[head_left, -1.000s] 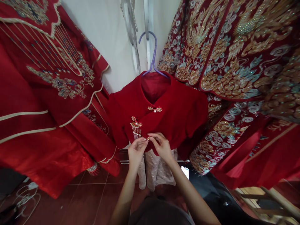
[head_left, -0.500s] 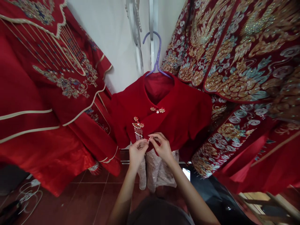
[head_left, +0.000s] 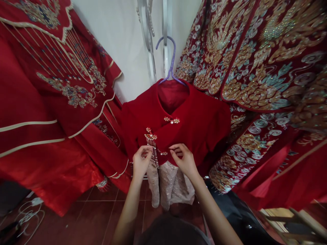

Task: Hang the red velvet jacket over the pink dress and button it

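A short-sleeved red jacket (head_left: 196,119) hangs on a purple hanger (head_left: 171,64), with a jewelled fastener (head_left: 171,120) below its collar. On its left front is a beaded tassel brooch (head_left: 150,136), its strands slanting down to the right. Beaded trim (head_left: 162,153) shows near the hem, between my hands. My left hand (head_left: 141,161) is beside the tassel strands, its curled thumb and forefinger slightly apart. My right hand (head_left: 184,158) is just right of the trim, thumb and fingers parted around nothing. Pale shiny fabric (head_left: 167,187) hangs below the jacket.
Red embroidered garments (head_left: 76,95) hang close on the left, and heavily beaded ones (head_left: 250,81) on the right. White cables (head_left: 30,214) lie on the tiled floor at lower left. A dark glossy surface (head_left: 230,211) and wooden slats (head_left: 286,221) are at lower right.
My hands have moved apart from where their fingertips met at the hem. The beaded trim between them is now uncovered, and the tassel strands have swung to the right.
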Tool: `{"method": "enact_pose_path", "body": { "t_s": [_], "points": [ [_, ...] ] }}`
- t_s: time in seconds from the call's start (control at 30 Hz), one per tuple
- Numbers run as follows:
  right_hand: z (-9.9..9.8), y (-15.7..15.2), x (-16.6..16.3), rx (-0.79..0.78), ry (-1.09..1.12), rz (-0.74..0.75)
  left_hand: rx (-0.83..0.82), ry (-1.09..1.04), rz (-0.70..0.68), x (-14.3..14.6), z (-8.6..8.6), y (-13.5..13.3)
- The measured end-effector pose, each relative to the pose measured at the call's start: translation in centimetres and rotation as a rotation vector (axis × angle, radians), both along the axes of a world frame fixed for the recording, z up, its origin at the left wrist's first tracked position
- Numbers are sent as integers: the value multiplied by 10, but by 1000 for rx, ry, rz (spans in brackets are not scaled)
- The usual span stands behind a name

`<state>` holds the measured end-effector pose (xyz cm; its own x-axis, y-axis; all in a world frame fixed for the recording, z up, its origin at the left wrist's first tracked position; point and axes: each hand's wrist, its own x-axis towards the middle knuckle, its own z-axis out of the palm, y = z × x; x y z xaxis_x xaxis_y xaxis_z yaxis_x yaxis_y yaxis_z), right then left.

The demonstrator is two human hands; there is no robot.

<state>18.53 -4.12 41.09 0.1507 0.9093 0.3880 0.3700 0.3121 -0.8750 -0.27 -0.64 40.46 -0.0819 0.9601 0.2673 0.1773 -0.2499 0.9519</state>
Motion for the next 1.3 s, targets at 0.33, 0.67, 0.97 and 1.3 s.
{"method": "enact_pose_path", "body": {
  "t_s": [0.33,0.67,0.97,1.3],
  "points": [
    [-21,4,-17,-98,86,92,-69,-92,-130,26,-22,-16],
    [-20,-1,-19,-128,96,130,-35,-6,-76,18,-24,-19],
    [-17,-3,-20,-148,101,124,-39,-15,-55,18,-23,-23],
    [-18,-5,-22,-178,121,133,-46,29,-65,17,-18,-24]
  ]
}}
